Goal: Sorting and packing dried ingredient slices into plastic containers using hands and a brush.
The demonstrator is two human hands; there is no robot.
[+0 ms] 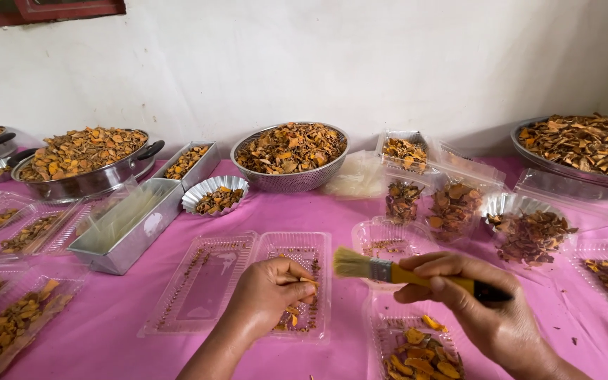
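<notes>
The left hand [270, 290] is pinching a small orange slice [308, 281] in its fingers, over the open clear tray [237, 281] near the middle of the pink surface [121, 317]. The right hand [476, 302] is gripping a yellow-handled brush [388, 271], bristles pointing left toward the slice. A colander [290, 156] of dried slices is sitting far behind.
</notes>
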